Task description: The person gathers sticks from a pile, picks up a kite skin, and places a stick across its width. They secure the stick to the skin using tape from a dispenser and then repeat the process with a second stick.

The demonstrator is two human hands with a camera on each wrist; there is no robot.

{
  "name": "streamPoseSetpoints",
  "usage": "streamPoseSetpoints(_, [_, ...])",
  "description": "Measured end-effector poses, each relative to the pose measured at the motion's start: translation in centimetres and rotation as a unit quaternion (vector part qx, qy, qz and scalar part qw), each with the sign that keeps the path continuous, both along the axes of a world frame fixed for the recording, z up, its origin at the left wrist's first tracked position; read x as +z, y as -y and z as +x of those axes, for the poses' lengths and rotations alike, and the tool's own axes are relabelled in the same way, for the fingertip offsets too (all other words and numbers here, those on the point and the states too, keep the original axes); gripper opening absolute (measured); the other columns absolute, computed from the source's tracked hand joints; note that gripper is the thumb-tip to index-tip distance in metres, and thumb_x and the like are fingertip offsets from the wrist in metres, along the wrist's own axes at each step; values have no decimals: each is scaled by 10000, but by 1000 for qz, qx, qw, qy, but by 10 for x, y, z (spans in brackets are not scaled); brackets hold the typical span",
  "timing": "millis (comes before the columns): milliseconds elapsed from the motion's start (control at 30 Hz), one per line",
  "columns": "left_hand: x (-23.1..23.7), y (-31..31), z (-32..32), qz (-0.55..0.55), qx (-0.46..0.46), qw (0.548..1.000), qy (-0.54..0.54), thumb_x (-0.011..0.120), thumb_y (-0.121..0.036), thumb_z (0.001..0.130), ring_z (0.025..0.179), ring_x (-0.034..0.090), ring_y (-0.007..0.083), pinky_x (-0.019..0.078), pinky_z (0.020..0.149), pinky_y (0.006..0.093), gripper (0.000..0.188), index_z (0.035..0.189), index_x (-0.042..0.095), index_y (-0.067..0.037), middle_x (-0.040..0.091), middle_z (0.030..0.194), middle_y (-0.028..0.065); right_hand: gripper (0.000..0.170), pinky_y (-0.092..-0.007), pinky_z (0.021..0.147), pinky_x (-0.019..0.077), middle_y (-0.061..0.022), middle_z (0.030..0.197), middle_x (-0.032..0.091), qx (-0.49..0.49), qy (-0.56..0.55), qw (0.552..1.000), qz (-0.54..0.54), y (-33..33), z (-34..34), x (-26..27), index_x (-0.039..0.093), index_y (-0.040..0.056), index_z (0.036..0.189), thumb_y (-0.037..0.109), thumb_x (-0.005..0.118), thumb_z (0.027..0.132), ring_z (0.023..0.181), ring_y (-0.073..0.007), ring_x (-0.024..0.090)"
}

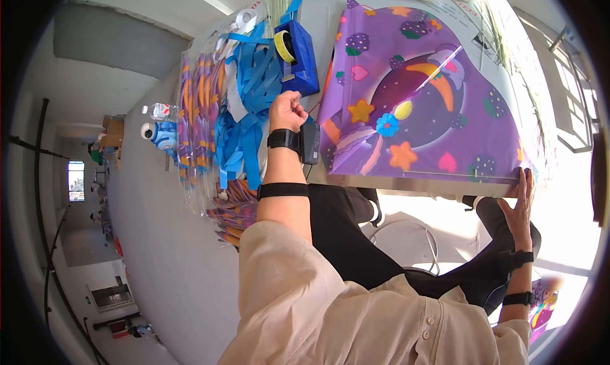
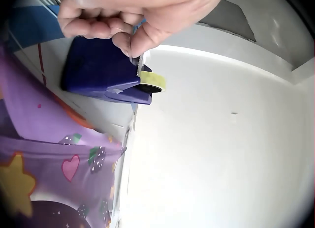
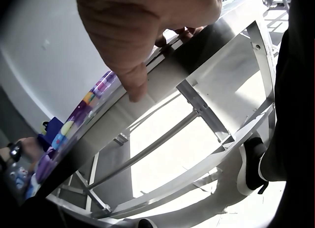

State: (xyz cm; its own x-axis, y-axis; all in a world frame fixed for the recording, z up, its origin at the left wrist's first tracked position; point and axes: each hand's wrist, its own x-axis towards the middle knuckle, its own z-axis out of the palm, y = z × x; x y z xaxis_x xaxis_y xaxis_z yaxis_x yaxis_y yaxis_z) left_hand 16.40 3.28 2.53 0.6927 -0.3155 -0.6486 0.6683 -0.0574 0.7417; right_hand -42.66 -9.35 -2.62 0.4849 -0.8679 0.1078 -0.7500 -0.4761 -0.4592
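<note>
A blue tape dispenser (image 1: 298, 57) with a yellow roll stands beside the purple printed sheet (image 1: 470, 136). At its cutter my left hand (image 1: 289, 111) has its thumb and forefinger pinched together; in the left wrist view, the left hand (image 2: 142, 16) holds a small clear piece of tape at the dispenser (image 2: 98, 70). My right hand (image 1: 522, 206) rests at the sheet's near right corner, fingers straight along it. The right wrist view shows the right hand (image 3: 147, 26) with its thumb against the metal table edge (image 3: 118, 112). A blue flower and a white stick lie on the sheet.
Blue strips (image 1: 248, 104) and bagged printed pieces (image 1: 200, 111) lie left of the dispenser. A black box (image 1: 310, 141) sits by my left wrist. Dry grass-like strands (image 1: 502, 41) lie at the far right. A bottle (image 1: 162, 112) stands farther left.
</note>
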Motion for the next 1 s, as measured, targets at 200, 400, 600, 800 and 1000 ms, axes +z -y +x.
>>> streamPoseSetpoints(200, [36, -3, -19, 19, 163, 942, 293, 660, -90, 726, 784, 538, 201, 419, 672, 335, 221, 930, 618, -16, 591, 917, 70, 912, -476, 1110, 214, -150, 1486, 229, -2, -3, 1000, 1, -1, 3, 6, 263, 128, 1441, 9, 694, 645, 1372, -353, 213])
streamPoseSetpoints(400, [46, 19, 24, 114, -60, 926, 354, 682, 9, 686, 974, 579, 266, 446, 876, 337, 386, 1052, 593, 92, 609, 1049, 179, 913, -490, 1109, 205, -153, 1484, 226, -5, -8, 1000, -3, 0, 4, 5, 268, 126, 1438, 3, 678, 631, 1370, -365, 208])
streamPoseSetpoints(600, [52, 34, 31, 114, -52, 923, 365, 711, 73, 585, 713, 608, 243, 473, 679, 327, 230, 787, 603, 97, 623, 825, 168, 941, -490, 1110, 202, -153, 1483, 224, -2, -8, 1000, -6, -2, 4, 6, 264, 133, 1439, -19, 686, 612, 1369, -368, 204])
streamPoseSetpoints(800, [66, 24, 27, 78, -33, 941, 328, 702, 87, 551, 444, 470, 132, 311, 418, 265, 178, 577, 546, 4, 550, 597, 69, 965, -486, 1112, 205, -137, 1491, 211, -11, -16, 1000, 3, -2, 6, 8, 255, 151, 1442, -46, 689, 604, 1372, -360, 203])
streamPoseSetpoints(1000, [43, 8, 6, 66, 13, 955, 288, 684, 117, 559, 414, 412, 105, 247, 384, 250, 228, 573, 511, -30, 514, 568, 51, 987, -481, 1116, 201, -133, 1493, 208, -20, -24, 999, -2, -3, 7, 9, 248, 158, 1444, -64, 695, 593, 1373, -358, 197])
